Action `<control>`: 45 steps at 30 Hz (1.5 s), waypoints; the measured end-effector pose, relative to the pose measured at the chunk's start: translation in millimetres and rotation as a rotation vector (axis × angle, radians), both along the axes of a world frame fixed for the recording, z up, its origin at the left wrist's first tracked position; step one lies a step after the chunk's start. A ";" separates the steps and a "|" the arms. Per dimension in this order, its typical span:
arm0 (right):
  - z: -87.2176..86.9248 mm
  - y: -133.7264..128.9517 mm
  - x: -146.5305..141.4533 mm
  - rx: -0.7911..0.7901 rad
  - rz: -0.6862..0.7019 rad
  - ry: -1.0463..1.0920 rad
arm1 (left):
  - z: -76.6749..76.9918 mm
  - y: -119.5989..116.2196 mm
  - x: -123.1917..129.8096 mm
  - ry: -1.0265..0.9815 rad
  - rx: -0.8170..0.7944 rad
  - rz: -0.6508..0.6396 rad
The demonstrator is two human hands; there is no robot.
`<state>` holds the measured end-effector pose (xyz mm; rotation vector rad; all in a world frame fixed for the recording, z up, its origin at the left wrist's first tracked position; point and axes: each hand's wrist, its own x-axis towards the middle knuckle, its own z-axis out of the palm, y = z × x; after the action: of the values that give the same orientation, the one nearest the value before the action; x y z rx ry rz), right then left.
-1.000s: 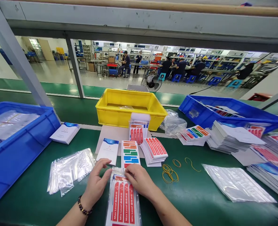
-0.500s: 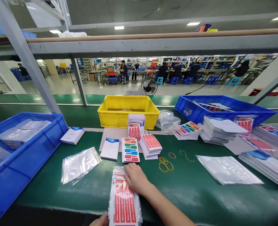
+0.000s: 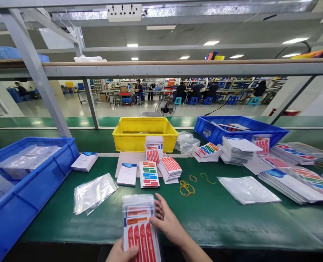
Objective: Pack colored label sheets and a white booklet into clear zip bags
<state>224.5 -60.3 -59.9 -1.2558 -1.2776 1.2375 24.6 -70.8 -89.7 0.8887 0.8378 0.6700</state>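
My left hand (image 3: 121, 251) grips a stack of clear plastic bags of red-striped sticker sheets (image 3: 139, 233) by its lower left edge, thumb on top. My right hand (image 3: 168, 222) holds the right edge of the same stack, its thumb on the front and its fingers beside and partly behind it. The stack is tilted up above the near edge of the table. Just beyond it lie a pile of multicoloured sticker sheets (image 3: 149, 174), a white booklet pile with a blue top (image 3: 126, 174) and a pile of red sticker sheets (image 3: 170, 169).
Empty clear bags (image 3: 95, 193) lie left, and more bags (image 3: 248, 189) right. Yellow rubber bands (image 3: 187, 188) rest between. A yellow bin (image 3: 145, 142) stands behind, with blue bins at left (image 3: 41, 196) and right (image 3: 210, 131). Booklet stacks (image 3: 292, 185) fill the right side.
My right hand has moved from the top of the bagged stack to its right edge. My left hand has come further into view with its thumb on the stack. The view has tilted up.
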 end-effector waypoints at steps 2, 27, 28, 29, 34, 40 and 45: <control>10.4 -7.0 -4.3 0.071 0.078 0.087 | 17.4 9.7 1.1 0.041 0.184 0.040; 18.7 43.7 -27.1 0.332 -0.172 -0.160 | 54.9 80.6 13.9 0.240 0.562 0.327; 17.6 45.1 -24.4 0.307 -0.162 -0.169 | 51.7 82.9 11.5 0.290 0.582 0.316; 15.3 46.3 -21.7 0.280 -0.141 -0.192 | 47.7 85.3 8.7 0.351 0.607 0.294; -1.5 48.0 -9.2 0.236 -0.025 -0.399 | 34.2 95.0 -2.1 0.591 0.750 0.137; 46.7 84.9 27.1 0.455 -0.102 -0.576 | 93.5 131.9 29.2 0.615 1.084 0.137; 101.4 164.6 84.1 0.371 -0.217 -0.698 | 140.0 210.3 88.2 0.681 1.151 0.121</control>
<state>308.5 104.3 41.5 -1.5498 -1.7019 0.3701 112.7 139.6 50.4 2.1994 1.0993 0.9867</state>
